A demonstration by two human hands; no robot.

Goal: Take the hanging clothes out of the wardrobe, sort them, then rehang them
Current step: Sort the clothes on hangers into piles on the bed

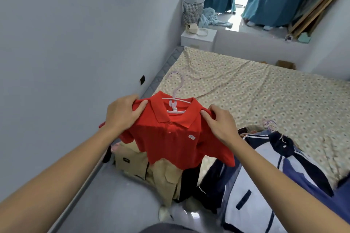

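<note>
Red polo shirt [176,138] — one hanger [175,100], two hands gripping: left hand [123,113], right hand [219,121]

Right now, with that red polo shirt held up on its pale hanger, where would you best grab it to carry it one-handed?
Probably by the pale plastic hanger, at the neck of its hook, coming from above. The hook stands clear above the red polo shirt collar, while the left hand and right hand only pinch the soft shoulders.
</note>
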